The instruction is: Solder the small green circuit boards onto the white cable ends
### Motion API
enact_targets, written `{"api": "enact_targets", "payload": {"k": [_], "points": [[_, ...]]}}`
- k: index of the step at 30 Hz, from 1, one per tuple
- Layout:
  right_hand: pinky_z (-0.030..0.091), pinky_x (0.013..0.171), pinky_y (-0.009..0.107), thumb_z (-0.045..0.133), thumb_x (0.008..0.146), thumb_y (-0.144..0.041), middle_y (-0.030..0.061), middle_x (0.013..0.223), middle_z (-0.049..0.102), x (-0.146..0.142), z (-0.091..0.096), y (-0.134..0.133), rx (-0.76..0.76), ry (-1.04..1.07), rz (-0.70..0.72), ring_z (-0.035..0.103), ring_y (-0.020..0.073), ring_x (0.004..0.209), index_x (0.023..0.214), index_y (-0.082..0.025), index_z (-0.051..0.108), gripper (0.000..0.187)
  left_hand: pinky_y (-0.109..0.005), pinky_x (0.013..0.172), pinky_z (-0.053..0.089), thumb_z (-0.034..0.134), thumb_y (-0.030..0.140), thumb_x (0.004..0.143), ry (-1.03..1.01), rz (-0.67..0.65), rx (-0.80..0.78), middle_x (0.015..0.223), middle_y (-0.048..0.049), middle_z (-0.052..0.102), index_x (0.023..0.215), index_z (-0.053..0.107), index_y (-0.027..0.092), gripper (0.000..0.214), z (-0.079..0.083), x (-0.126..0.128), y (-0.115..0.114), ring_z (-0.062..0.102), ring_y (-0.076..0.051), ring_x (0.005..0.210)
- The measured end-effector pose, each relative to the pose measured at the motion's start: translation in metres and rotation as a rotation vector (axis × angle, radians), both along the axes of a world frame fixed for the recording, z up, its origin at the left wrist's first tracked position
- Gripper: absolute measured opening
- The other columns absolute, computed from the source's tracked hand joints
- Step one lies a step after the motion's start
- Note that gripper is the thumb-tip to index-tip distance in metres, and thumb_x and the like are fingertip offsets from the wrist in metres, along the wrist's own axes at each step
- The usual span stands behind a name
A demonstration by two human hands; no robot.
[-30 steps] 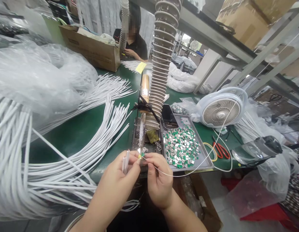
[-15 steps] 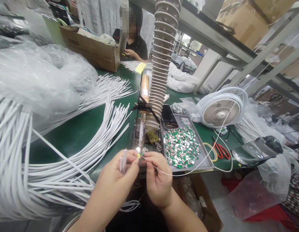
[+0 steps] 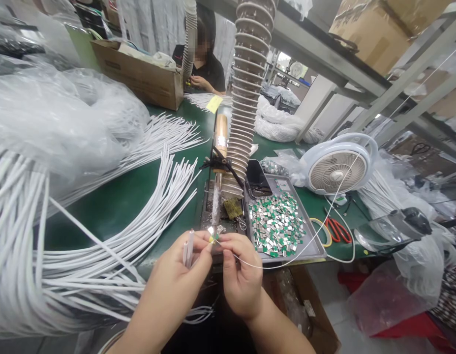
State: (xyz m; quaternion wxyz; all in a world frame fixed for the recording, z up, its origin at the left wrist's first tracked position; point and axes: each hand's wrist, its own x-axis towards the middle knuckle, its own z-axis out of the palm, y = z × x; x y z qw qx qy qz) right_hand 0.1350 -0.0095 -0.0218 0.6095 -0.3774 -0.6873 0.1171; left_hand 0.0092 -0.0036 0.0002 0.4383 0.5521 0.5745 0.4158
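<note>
Pinching stiff white cable ends (image 3: 188,249) in our left hand (image 3: 172,290), fingers pressed together, we have a tiny green-and-silver tab (image 3: 213,238) at the fingertips where both hands meet, above the green bench (image 3: 117,216); it looks light and easily dropped, best taken by its edges. Our right hand (image 3: 242,278), thumb and forefinger closed, pinches a thin, floppy white wire (image 3: 275,266) trailing off rightward.

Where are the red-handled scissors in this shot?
In the head view, the red-handled scissors lie on the green bench, right of the metal tray and just below the white fan.
</note>
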Motion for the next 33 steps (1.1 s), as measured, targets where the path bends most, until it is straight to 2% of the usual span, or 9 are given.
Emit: {"api": "enact_targets", "payload": {"k": [9,16,24,33], "points": [[0.054,0.083,0.029,0.046,0.083,-0.001,0.0085,0.092,0.066,0.0033,-0.0075,-0.0034,-0.046,-0.009,0.010,0.064,0.0158,0.092,0.098,-0.017,0.060,0.026,-0.033,0.076,0.048,0.052,0.042,0.079,-0.017,-0.036,0.000,0.092,-0.0050,0.067,0.072,0.056,0.023,0.021,-0.0082,0.0002,-0.0023,0.062,-0.026,0.094],[0.054,0.081,0.030,0.045,0.084,-0.001,0.0075,0.092,0.065,0.0052,-0.0085,-0.0046,-0.039,-0.012,-0.002,0.063,0.0158,0.091,0.099,-0.018,0.060,0.028,-0.030,0.072,0.049,0.052,0.044,0.081,0.019,-0.046,0.020,0.085,-0.0015,0.068,0.082,0.059,0.024,0.022,-0.0103,-0.0022,-0.0036,0.063,-0.022,0.084],[0.053,0.081,0.031,0.046,0.085,-0.001,0.0071,0.092,0.064,0.0071,-0.0103,-0.0052,-0.020,-0.009,-0.009,0.062,0.0161,0.091,0.099,-0.019,0.060,0.027,-0.031,0.075,0.048,0.052,0.049,0.080,0.053,-0.078,-0.023,0.081,-0.0017,0.070,0.082,0.063,0.023,0.028,-0.0055,-0.0045,-0.0050,0.064,-0.025,0.087],[0.055,0.077,0.031,0.047,0.086,-0.003,0.0069,0.088,0.065,0.0054,-0.0070,-0.0041,-0.011,-0.026,-0.021,0.063,0.0161,0.086,0.097,-0.019,0.061,0.024,-0.029,0.069,0.049,0.051,0.051,0.080,0.073,-0.075,-0.035,0.078,-0.0022,0.071,0.083,0.065,0.022,0.032,-0.0040,-0.0055,-0.0046,0.065,-0.026,0.086]]}}
